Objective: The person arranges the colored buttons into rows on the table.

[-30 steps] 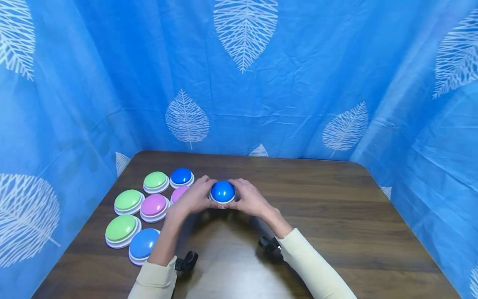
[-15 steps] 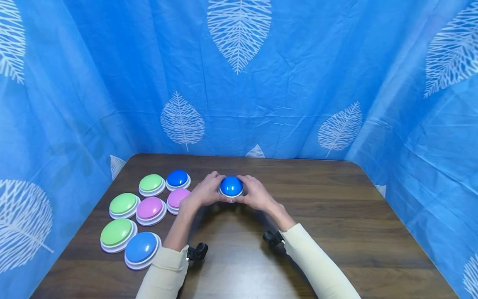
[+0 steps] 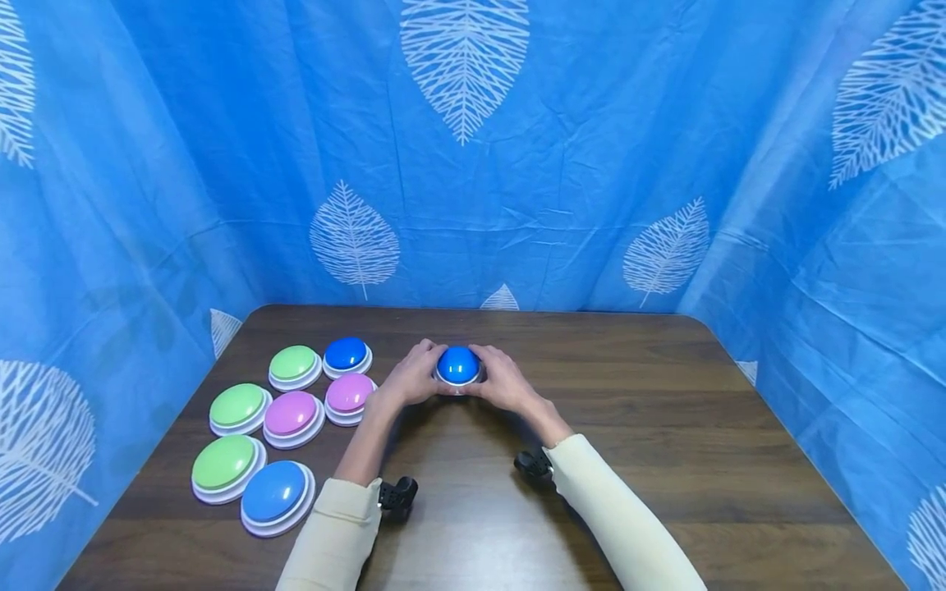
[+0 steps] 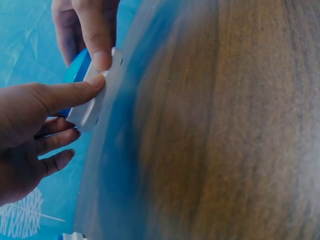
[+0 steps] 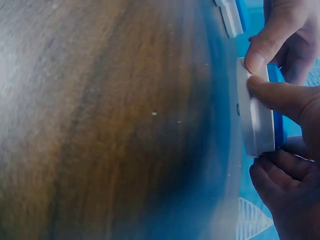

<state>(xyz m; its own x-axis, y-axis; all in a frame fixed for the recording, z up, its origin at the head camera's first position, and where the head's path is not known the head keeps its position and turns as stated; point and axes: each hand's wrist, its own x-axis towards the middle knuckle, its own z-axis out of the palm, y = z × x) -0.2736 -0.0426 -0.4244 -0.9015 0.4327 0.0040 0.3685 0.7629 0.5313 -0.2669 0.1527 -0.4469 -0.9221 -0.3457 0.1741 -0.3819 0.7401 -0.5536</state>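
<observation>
One blue-domed button (image 3: 458,365) at the far middle of the wooden table (image 3: 665,460), white base (image 5: 258,125) pinched by left hand (image 3: 414,376) and right hand (image 3: 507,381), thumbs (image 5: 285,96) nearside; presumably light, stiff, slick-domed, best held around the base.

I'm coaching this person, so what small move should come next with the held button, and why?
Probably ease the button down until it rests on the table: left hand and right hand both grip it, its dome faces up, and I can't tell whether its base touches.
</observation>
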